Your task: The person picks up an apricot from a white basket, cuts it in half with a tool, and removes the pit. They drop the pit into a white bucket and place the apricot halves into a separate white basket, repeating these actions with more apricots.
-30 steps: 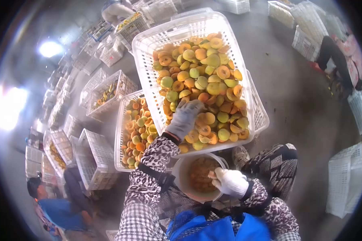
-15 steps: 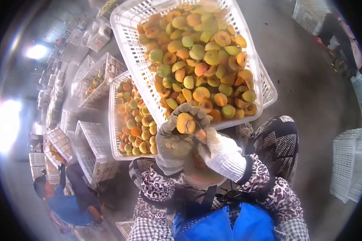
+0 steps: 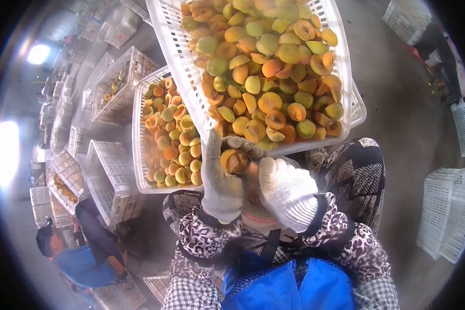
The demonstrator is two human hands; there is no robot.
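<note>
My left hand (image 3: 221, 178), in a dirty grey glove, is closed around a halved orange fruit (image 3: 232, 161) with its cut side and brown centre showing. Close against it on the right, my right hand (image 3: 285, 191) in a pale knitted glove is curled round a small tool, mostly hidden, whose end is at the fruit. Just beyond both hands is a white crate (image 3: 343, 57) full of halved yellow, green and orange fruit. Below them, between the knees, a round container (image 3: 258, 219) is partly covered by the hands.
Another white crate (image 3: 138, 150) of halved fruit stands at the left, lower down. Farther left are tilted crates (image 3: 111, 181) and a seated person in blue (image 3: 88, 266). Stacked white crates (image 3: 444, 214) stand at the right.
The view has shifted, so the fruit crate sits higher in it. My left hand has turned, its thumb now upright, and the fruit is tilted more. The person at left has raised their head.
</note>
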